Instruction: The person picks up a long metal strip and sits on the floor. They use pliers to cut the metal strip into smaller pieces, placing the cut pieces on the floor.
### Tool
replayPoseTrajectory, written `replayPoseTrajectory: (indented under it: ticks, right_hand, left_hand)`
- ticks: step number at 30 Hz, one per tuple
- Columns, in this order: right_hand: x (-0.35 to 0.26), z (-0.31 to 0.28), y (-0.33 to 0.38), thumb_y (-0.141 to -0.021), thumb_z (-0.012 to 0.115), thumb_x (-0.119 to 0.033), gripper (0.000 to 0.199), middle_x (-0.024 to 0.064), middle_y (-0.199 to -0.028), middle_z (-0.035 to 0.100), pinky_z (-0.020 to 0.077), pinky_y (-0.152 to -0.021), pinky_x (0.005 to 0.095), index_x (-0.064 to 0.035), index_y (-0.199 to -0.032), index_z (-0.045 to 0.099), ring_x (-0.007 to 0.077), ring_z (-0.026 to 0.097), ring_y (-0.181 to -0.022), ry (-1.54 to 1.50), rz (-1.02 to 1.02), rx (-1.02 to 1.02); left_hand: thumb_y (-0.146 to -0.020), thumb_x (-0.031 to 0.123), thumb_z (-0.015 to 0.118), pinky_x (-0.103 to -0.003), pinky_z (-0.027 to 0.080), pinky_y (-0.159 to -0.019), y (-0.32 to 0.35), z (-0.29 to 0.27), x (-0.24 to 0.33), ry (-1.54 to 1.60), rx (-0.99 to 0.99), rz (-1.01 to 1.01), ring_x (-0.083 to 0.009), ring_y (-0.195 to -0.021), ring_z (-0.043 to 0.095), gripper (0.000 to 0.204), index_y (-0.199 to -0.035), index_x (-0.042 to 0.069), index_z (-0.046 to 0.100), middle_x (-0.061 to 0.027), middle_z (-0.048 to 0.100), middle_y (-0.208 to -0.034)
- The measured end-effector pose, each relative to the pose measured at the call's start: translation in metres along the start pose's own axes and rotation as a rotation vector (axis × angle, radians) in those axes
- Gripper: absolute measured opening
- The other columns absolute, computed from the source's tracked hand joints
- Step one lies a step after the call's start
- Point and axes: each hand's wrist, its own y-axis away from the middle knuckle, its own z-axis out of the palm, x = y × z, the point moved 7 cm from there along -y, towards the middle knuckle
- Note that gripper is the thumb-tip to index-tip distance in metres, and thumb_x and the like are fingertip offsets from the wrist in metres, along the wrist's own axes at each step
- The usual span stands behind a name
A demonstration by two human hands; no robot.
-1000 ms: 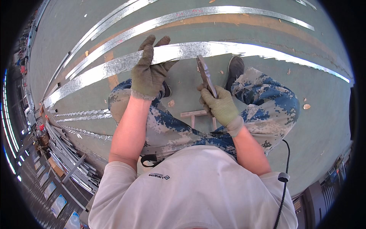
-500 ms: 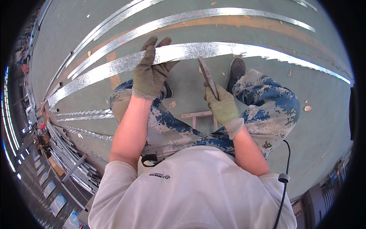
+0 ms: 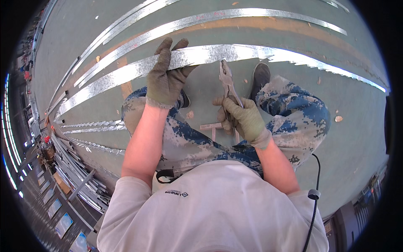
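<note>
A long, shiny galvanized metal strip [image 3: 113, 76] stretches across in front of me, its near edge cut into sawteeth toward the right. My left hand [image 3: 161, 86], in a worn greenish work glove, is closed around the strip left of its middle, with the thumb over the face and fingertips past the far edge. In my gloved right hand [image 3: 248, 122] is a pair of pliers [image 3: 227, 80], their jaws pointing away from me. The jaw tips are at the strip's near edge, at or beside a small notch; I cannot tell whether they touch it.
More flat metal strips [image 3: 184, 24] lie on the green floor [image 3: 289, 35] beyond. Toothed strips [image 3: 94, 125] lie to the left, near a pile of metal lengths [image 3: 79, 172]. A small wooden stool frame [image 3: 211, 126] is between my legs. A black cable [image 3: 317, 172] hangs at my right.
The pliers have turned from edge-on to showing their flat side, and my right fingers have shifted on the handles. The strip has risen slightly in my left hand.
</note>
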Motion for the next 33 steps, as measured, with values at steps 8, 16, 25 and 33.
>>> replayPoseTrajectory:
  ticks: [8, 16, 25, 33]
  right_hand:
    - [0.016, 0.025, 0.006, -0.11, 0.045, -0.031, 0.04, 0.0052, -0.08, 0.063, 0.0464, -0.044, 0.0306, 0.0011, -0.129, 0.057, 0.0139, 0.056, -0.053, -0.577, 0.035, -0.417]
    - [0.019, 0.028, 0.001, -0.11, 0.043, -0.033, 0.044, 0.006, -0.087, 0.065, 0.0458, -0.049, 0.0292, -0.0025, -0.14, 0.053, 0.014, 0.058, -0.06, -0.512, -0.012, -0.407]
    - [0.022, 0.013, 0.003, -0.108, 0.053, -0.028, 0.039, 0.0055, -0.098, 0.069, 0.0557, -0.069, 0.0283, -0.003, -0.137, 0.056, 0.013, 0.065, -0.077, 0.27, -0.012, 0.043]
    - [0.022, 0.02, -0.004, -0.106, 0.057, -0.03, 0.038, 0.0037, -0.099, 0.068, 0.0521, -0.07, 0.0274, -0.0047, -0.134, 0.058, 0.0107, 0.064, -0.08, 0.378, -0.061, 0.163]
  left_hand:
    - [-0.109, 0.02, 0.045, -0.052, 0.059, -0.101, 0.003, 0.005, 0.001, 0.024, -0.038, 0.004, -0.0353, -0.122, 0.062, 0.031, -0.136, 0.007, 0.049, -0.0232, 0.058, -0.136]
    - [-0.108, 0.019, 0.048, -0.052, 0.059, -0.1, 0.003, 0.003, 0.002, 0.027, 0.002, -0.016, -0.0332, -0.121, 0.063, 0.03, -0.136, 0.008, 0.052, -0.0208, 0.059, -0.135]
    - [-0.106, 0.024, 0.051, -0.05, 0.059, -0.101, 0.007, 0.007, -0.002, -0.023, -0.039, -0.049, -0.0328, -0.122, 0.062, 0.035, -0.136, 0.007, 0.054, -0.0207, 0.06, -0.135]
    - [-0.107, 0.024, 0.049, -0.049, 0.058, -0.102, 0.01, 0.007, -0.002, -0.015, -0.004, -0.048, -0.0328, -0.125, 0.06, 0.036, -0.138, 0.005, 0.052, -0.0217, 0.057, -0.138]
